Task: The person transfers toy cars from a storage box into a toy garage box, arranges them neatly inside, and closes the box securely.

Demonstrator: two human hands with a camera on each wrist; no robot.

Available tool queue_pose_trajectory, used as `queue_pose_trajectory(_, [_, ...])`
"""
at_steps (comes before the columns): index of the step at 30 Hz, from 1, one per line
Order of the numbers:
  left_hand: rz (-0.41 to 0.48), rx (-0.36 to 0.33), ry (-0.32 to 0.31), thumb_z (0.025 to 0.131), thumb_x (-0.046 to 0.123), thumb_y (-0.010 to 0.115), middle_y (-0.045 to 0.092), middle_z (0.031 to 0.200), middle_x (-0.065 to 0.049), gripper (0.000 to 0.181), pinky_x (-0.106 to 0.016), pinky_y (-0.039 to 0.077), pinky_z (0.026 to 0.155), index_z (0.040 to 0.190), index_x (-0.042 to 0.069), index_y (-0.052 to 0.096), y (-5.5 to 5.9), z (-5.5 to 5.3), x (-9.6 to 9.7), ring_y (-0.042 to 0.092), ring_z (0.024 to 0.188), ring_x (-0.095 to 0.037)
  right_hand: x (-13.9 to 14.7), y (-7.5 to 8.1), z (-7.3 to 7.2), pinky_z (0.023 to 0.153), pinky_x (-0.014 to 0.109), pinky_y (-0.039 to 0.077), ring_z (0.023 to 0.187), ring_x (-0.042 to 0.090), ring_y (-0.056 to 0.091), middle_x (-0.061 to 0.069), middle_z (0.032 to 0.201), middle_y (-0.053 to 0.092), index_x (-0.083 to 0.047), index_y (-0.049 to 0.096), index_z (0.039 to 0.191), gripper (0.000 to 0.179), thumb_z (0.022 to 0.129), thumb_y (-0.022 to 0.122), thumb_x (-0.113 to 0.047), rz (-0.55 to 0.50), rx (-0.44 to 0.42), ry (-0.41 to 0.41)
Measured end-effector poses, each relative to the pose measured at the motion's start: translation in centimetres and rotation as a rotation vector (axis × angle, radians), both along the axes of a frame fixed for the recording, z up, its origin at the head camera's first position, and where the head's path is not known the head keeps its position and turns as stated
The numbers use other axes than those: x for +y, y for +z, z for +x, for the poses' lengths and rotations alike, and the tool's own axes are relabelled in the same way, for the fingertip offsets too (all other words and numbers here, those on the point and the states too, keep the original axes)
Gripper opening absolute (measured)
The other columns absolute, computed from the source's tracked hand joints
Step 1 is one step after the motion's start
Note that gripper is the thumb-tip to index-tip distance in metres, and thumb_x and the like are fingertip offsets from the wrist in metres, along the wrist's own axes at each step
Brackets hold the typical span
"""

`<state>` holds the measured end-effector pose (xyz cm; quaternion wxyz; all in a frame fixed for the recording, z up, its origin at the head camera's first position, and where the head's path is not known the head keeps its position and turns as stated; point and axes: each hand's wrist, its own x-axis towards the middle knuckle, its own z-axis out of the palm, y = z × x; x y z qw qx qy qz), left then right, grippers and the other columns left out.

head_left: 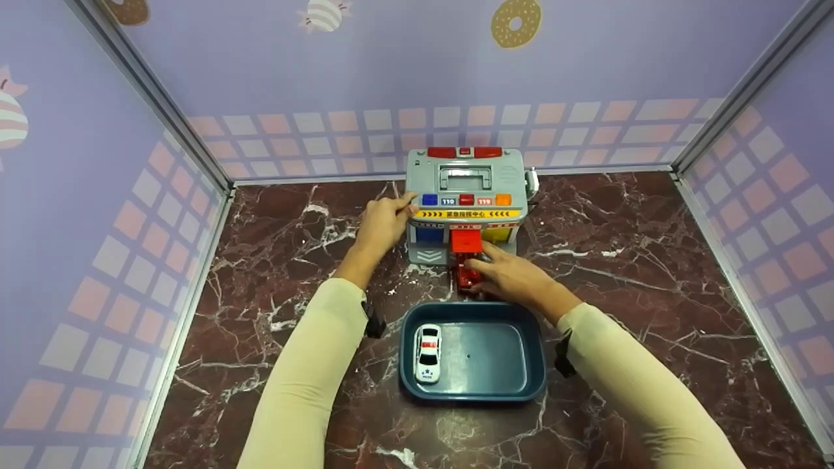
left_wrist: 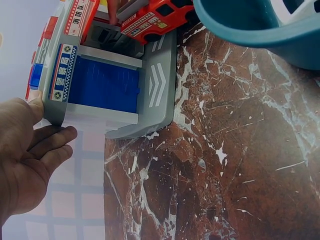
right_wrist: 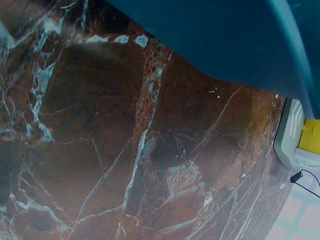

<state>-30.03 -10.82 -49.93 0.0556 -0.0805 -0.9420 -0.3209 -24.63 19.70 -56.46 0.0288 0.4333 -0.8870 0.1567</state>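
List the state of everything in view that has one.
Toy garage: upright, left hand gripping its corner
Red door: raised
Blue door: down
Yellow door: down
Red truck: upright, right hand holding it
Tray: upright, uncovered
Police car: upright in tray

Marbled red-brown tabletop [head_left: 651,260] — lilac patterned wall [head_left: 417,71]

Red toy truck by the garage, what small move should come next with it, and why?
Probably ease the red toy truck into the middle bay: the red door is raised, the truck sits before it in the right hand, and the left hand grips a corner of the toy garage.
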Motion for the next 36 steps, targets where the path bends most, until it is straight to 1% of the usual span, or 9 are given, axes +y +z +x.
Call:
queue_pose_trajectory(3, [-0.006,0.006,0.0,0.11,0.039,0.068,0.079,0.134,-0.011,0.039,-0.054,0.062,0.102,0.147,0.027,0.073,-0.06,-0.01,-0.01,0.077,0.1,-0.036,-0.01,0.16,0.03,0.106,0.061,0.061,0.13,0.048,0.068,0.025,0.156,0.055,-0.018,0.066,0.142,0.043,0.103,0.08,-0.032,0.009,-0.015,-0.008])
queue_pose_trajectory(5, [-0.011,0.009,0.0,0.11,0.039,0.068,0.079,0.134,-0.012,0.039,-0.054,0.061,0.104,0.146,0.028,0.073,-0.09,-0.04,-0.04,0.078,0.104,-0.037,0.0,0.27,0.01,0.107,0.061,0.061,0.132,0.047,0.067,0.025,0.157,0.055,-0.017,0.066,0.143,0.043,0.104,0.08,-0.03,0.014,-0.014,-0.009])
queue_pose_trajectory(11, [-0.015,0.0,-0.005,0.11,0.04,0.067,0.078,0.137,-0.012,0.04,-0.053,0.061,0.105,0.148,0.028,0.072,-0.13,-0.23,-0.04,0.076,0.101,-0.037,0.3,0.33,0.0,0.115,0.062,0.055,0.144,0.048,0.06,0.025,0.16,0.054,-0.018,0.066,0.149,0.046,0.105,0.078,-0.023,0.027,-0.005,-0.016])
queue_pose_trajectory(17, [-0.004,0.004,-0.009,0.11,0.04,0.067,0.078,0.136,-0.012,0.04,-0.053,0.062,0.104,0.148,0.027,0.072,-0.13,-0.19,-0.07,0.078,0.103,-0.038,0.3,0.45,0.15,0.115,0.065,0.055,0.146,0.05,0.058,0.026,0.162,0.052,-0.021,0.064,0.154,0.048,0.108,0.074,-0.027,0.07,-0.02,-0.045])
queue_pose_trajectory(22, [-0.002,-0.01,-0.002,0.111,0.039,0.067,0.078,0.137,-0.011,0.039,-0.053,0.061,0.105,0.147,0.027,0.072,-0.14,-0.13,-0.04,0.079,0.109,-0.037,0.23,0.41,0.19,0.116,0.065,0.054,0.148,0.05,0.056,0.027,0.165,0.05,-0.021,0.063,0.158,0.05,0.109,0.072,-0.027,0.093,-0.031,-0.044])
queue_pose_trajectory(27, [-0.008,-0.026,0.013,0.11,0.041,0.067,0.076,0.139,-0.013,0.04,-0.054,0.06,0.108,0.148,0.03,0.071,-0.25,-0.18,-0.05,0.079,0.113,-0.039,0.17,0.28,0.05,0.112,0.062,0.057,0.143,0.048,0.061,0.027,0.16,0.054,-0.014,0.065,0.155,0.051,0.106,0.076,-0.023,0.042,0.031,-0.007])
queue_pose_trajectory(29, [-0.015,-0.025,0.013,0.11,0.042,0.067,0.076,0.138,-0.014,0.04,-0.054,0.061,0.107,0.148,0.031,0.071,-0.29,-0.19,-0.06,0.079,0.111,-0.039,0.19,0.22,0.0,0.112,0.062,0.057,0.141,0.048,0.062,0.028,0.157,0.056,-0.011,0.066,0.153,0.052,0.104,0.079,-0.021,0.014,0.063,0.014])
queue_pose_trajectory(32, [-0.022,-0.01,0.006,0.109,0.042,0.067,0.077,0.136,-0.015,0.04,-0.054,0.061,0.106,0.148,0.03,0.072,-0.3,-0.18,-0.07,0.079,0.112,-0.04,0.17,0.16,-0.06,0.116,0.062,0.055,0.142,0.048,0.061,0.027,0.154,0.058,-0.009,0.066,0.152,0.054,0.102,0.081,-0.019,-0.005,0.088,0.029])
queue_pose_trajectory(36, [-0.018,0.005,0.0,0.109,0.042,0.068,0.079,0.132,-0.017,0.04,-0.054,0.061,0.104,0.146,0.029,0.073,-0.24,-0.17,-0.07,0.079,0.111,-0.04,0.07,0.15,-0.16,0.12,0.061,0.052,0.144,0.048,0.059,0.028,0.154,0.058,-0.01,0.064,0.155,0.053,0.104,0.077,-0.018,0.009,0.088,0.018])
